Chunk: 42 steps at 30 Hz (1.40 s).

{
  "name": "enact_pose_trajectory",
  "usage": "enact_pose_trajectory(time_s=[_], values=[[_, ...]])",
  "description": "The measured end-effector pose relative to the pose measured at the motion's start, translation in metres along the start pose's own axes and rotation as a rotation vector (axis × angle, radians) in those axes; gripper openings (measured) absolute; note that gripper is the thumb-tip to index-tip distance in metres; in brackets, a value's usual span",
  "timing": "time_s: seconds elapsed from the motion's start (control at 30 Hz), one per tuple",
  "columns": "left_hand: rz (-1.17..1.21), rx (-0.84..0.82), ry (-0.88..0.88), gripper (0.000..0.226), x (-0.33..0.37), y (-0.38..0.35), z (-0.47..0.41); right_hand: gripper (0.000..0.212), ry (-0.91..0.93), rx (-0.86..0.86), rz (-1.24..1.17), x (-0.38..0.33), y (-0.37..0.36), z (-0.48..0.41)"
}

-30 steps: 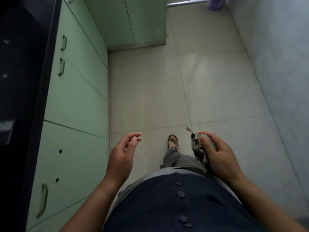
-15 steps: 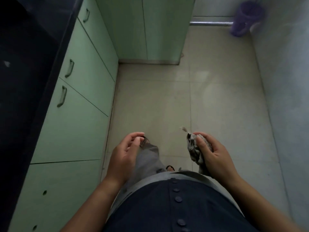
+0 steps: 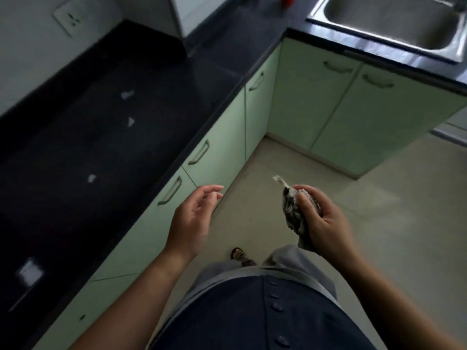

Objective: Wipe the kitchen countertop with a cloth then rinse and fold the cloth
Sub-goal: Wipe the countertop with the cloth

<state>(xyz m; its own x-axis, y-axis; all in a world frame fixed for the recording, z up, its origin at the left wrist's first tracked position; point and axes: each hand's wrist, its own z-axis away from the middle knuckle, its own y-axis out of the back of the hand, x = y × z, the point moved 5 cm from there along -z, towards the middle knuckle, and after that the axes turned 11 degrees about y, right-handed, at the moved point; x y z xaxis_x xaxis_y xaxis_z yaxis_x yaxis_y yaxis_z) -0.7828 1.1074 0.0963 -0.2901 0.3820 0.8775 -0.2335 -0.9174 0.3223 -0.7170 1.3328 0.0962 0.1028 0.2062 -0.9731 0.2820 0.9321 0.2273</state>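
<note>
Since the long dark stone countertop (image 3: 106,147) runs along my left, my empty, loosely spread left hand (image 3: 193,218) is nearer; right hand (image 3: 321,221) grips the bunched grey cloth (image 3: 292,210), so reach across w/ cloth.

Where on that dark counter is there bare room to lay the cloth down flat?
The countertop is mostly bare. The widest free patch runs along its front edge above the green drawers. Small pale scraps dot the middle, and a pale patch lies near the person. The corner stretch toward the sink looks bare too. The right hand holds the cloth.
</note>
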Motion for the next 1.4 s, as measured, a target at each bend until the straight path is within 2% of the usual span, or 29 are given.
enact_pose_trajectory(time_s=[0.13, 0.23, 0.47, 0.6, 0.8, 0.97, 1.07, 1.27, 1.33, 1.4], values=[[0.058, 0.129, 0.078, 0.033, -0.005, 0.021, -0.024, 0.016, 0.066, -0.216, 0.065, -0.013, -0.037, -0.073], [0.108, 0.257, 0.174, 0.025, -0.015, 0.035, -0.04, 0.014, 0.118, -0.426, 0.102, -0.022, -0.075, -0.118], [0.135, 0.605, 0.347, 0.028, -0.031, 0.062, -0.056, 0.015, 0.221, -0.963, 0.163, -0.036, -0.163, -0.19], [0.094, 0.739, 0.475, 0.018, -0.051, 0.079, -0.053, 0.021, 0.317, -1.234, 0.203, -0.043, -0.229, -0.193], [-0.023, 0.848, 0.611, 0.021, -0.102, 0.135, -0.016, 0.023, 0.447, -1.428, 0.26, -0.046, -0.325, -0.151], [-0.227, 0.916, 0.62, 0.033, -0.152, 0.213, 0.013, 0.026, 0.489, -1.501, 0.32, -0.04, -0.401, -0.101], [-0.364, 0.914, 0.611, 0.031, -0.186, 0.263, 0.019, 0.03, 0.547, -1.483, 0.394, -0.032, -0.447, -0.074], [-0.584, 0.905, 0.544, 0.036, -0.241, 0.344, 0.008, 0.041, 1.006, -1.281, 0.771, -0.016, -0.524, -0.032], [-0.635, 0.878, 0.493, 0.039, -0.249, 0.361, -0.006, 0.042, 1.15, -1.226, 0.812, -0.013, -0.544, -0.028], [-0.659, 0.838, 0.454, 0.044, -0.254, 0.374, -0.023, 0.044, 1.191, -1.169, 0.824, -0.014, -0.571, -0.037]])
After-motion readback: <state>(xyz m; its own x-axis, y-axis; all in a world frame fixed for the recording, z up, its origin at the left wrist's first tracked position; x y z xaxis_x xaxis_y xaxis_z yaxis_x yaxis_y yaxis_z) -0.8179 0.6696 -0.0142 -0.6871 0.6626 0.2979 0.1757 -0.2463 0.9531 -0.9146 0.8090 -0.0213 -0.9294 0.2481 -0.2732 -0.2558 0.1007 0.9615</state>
